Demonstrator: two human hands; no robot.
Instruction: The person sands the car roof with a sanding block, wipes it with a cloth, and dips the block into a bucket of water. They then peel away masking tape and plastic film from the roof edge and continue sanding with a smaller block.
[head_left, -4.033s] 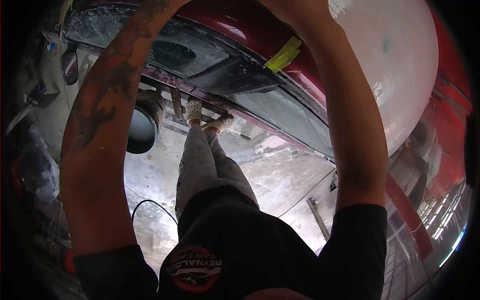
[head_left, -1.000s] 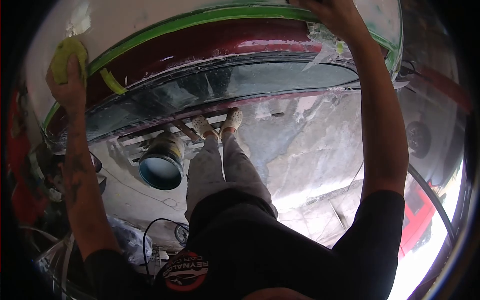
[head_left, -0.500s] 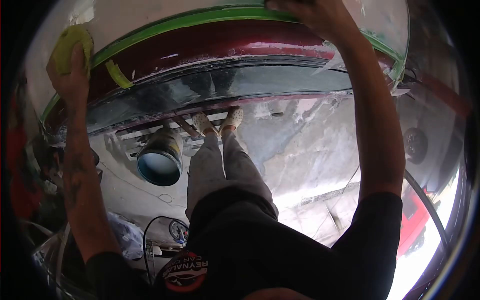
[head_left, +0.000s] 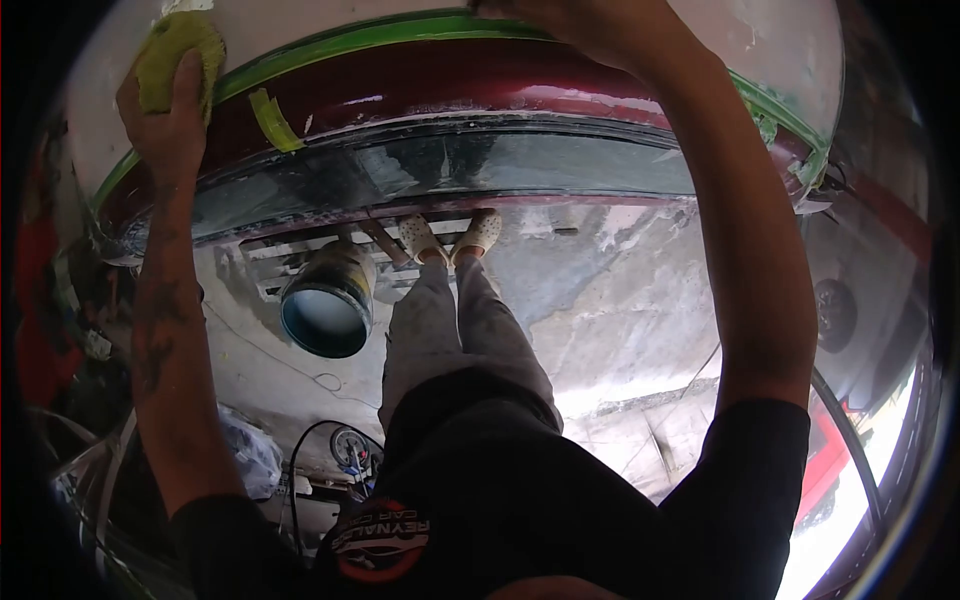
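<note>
My left hand (head_left: pixel 170 130) is closed around a yellow-green sponge (head_left: pixel 180 62), which is up against the pale, whitish car panel (head_left: pixel 300 18). At the top edge, my right hand (head_left: pixel 590 28) lies low over the same panel, near a strip of green masking tape (head_left: pixel 345 45). Its fingers curl at a small dark thing, partly cut off by the frame, so what it holds cannot be made out. Below the tape runs a dark red car body part (head_left: pixel 400 82). A short piece of yellow tape (head_left: pixel 274 120) sticks to it.
A bucket of cloudy water (head_left: pixel 327 318) stands on the concrete floor (head_left: pixel 600 270) left of my legs. My feet, in pale clogs (head_left: pixel 478 235), are close to the car's side. A black hose (head_left: pixel 295 460) and a plastic bag (head_left: pixel 250 455) lie at lower left. Another vehicle (head_left: pixel 870 290) is at right.
My right hand has shifted left along the green tape. In the picture, my left hand and the sponge sit slightly farther right and higher, as the view has shifted too.
</note>
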